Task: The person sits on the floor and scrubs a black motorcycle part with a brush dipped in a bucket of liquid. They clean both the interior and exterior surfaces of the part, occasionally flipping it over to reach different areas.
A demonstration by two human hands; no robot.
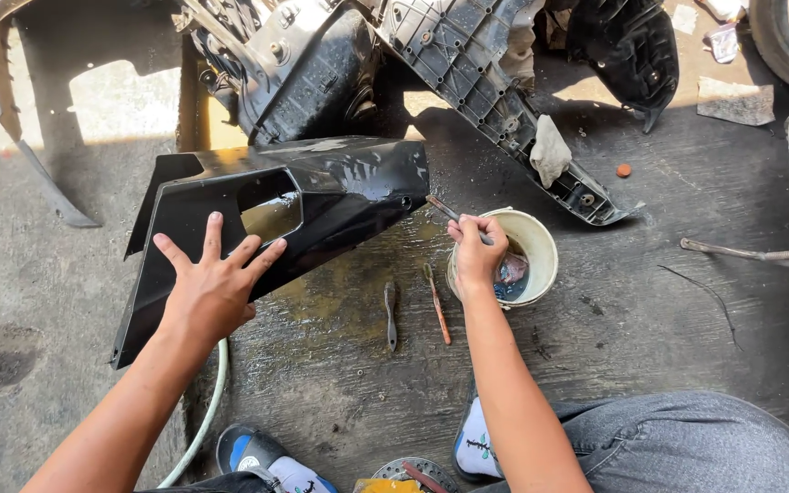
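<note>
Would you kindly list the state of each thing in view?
Glossy black plastic fairing panel: wet, propped tilted, left hand spread flat on it.
White plastic bucket: upright, open, liquid inside.
Thin brush: gripped by right hand over the bucket.
Grey rag: draped on frame.

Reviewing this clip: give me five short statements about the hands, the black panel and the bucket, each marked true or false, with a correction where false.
1. The left hand lies flat with fingers spread on the glossy black panel. True.
2. The right hand is empty. False: it grips a thin brush-like tool over the bucket.
3. The white bucket lies tipped on its side. False: it stands upright on the concrete floor, with something in it.
4. Two small tools lie on the floor between the panel and the bucket. True.
5. The panel is bright red. False: it is black.
</note>
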